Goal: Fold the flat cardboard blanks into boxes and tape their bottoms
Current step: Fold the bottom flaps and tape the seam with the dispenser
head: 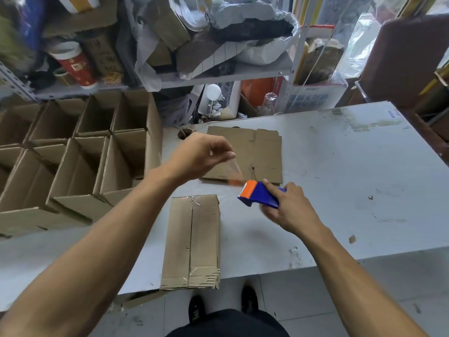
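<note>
From the head camera, two hands work above a grey table (340, 166). One folded box (192, 242) lies on the table's near edge, its taped bottom seam facing up. One stack of flat blanks (243, 154) lies farther back, how many sheets cannot be told. Left of the table stand at least six open boxes (73, 161), whose insides look bare. The right hand (289, 210) grips a blue and orange tape dispenser (261, 194) just right of the folded box's far end. The left hand (201, 156) pinches the end of a clear tape strip (234, 170) drawn from the dispenser, above the blanks. Behind stand cluttered shelves (218, 76).
</note>
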